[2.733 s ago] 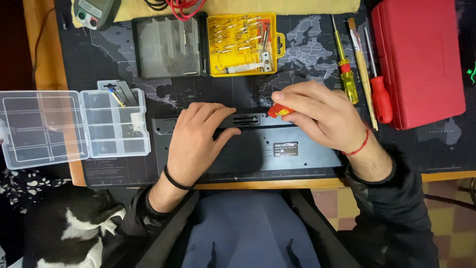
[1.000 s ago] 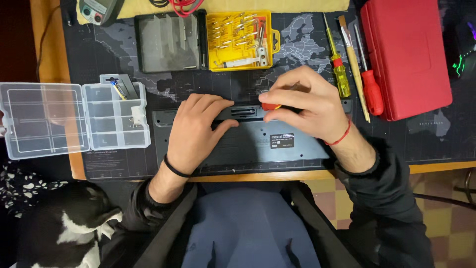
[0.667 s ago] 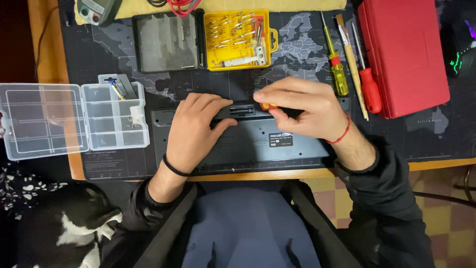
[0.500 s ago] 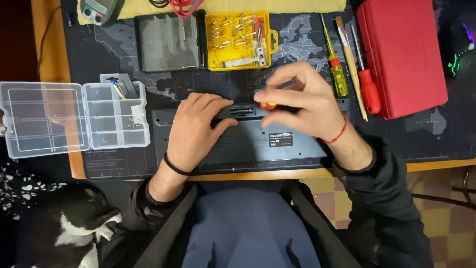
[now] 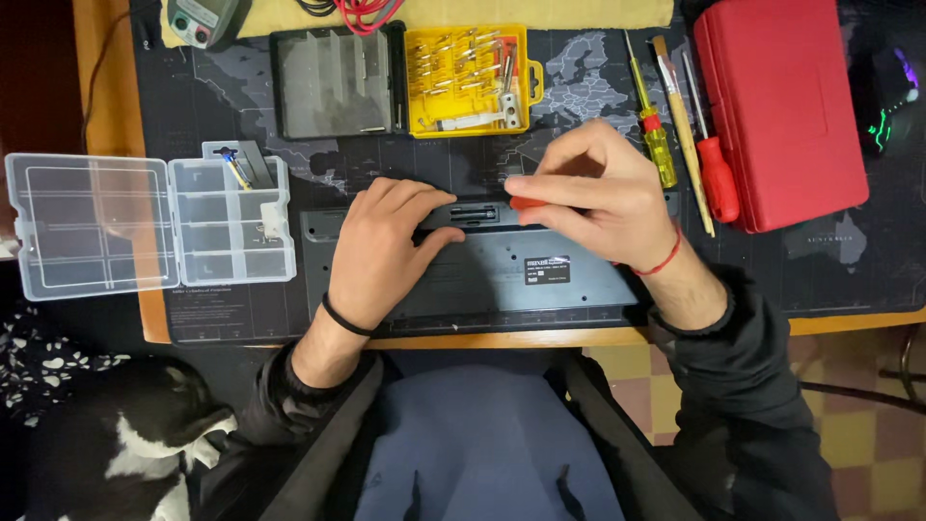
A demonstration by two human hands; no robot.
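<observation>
A dark grey plastic keyboard (image 5: pixel 482 275) lies face-down near the front edge of the surface, on a dark desk mat printed with a world map (image 5: pixel 241 87). It looks light and stiff, with a thin shell that could flex or crack if levered; holding it flat by the broad back panel seems safest. The left hand (image 5: pixel 381 246) rests open, palm down on the keyboard's left half, pinning it. The right hand (image 5: pixel 593 198) has its grip pinched around a small red-handled screwdriver (image 5: pixel 526 204), the tip hidden against the upper edge.

Behind lie a yellow bit case (image 5: pixel 468 82) with its clear lid open, 2 more screwdrivers, a brush and a closed red plastic toolbox (image 5: pixel 781 106). To the left sits a clear compartmented organiser box (image 5: pixel 145 227).
</observation>
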